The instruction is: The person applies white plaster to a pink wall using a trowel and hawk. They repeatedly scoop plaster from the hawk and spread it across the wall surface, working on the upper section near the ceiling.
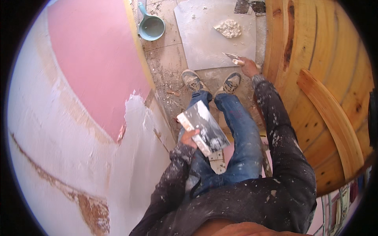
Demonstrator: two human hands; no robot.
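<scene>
My left hand is closed around the pale back edge of a wide plastering blade, held in front of my thighs. White plaster is smeared over parts of its metal face. Farther out, my right hand grips the light handle of a pointed trowel over the near right part of a pale mixing board. A lump of wet white plaster sits on that board, apart from the trowel tip. My fingers hide part of both tools.
A light-blue pan with a handle stands left of the board. On the left, the wall is part pink, part white plaster. Wooden planks close off the right. Debris litters the tiled floor around my shoes.
</scene>
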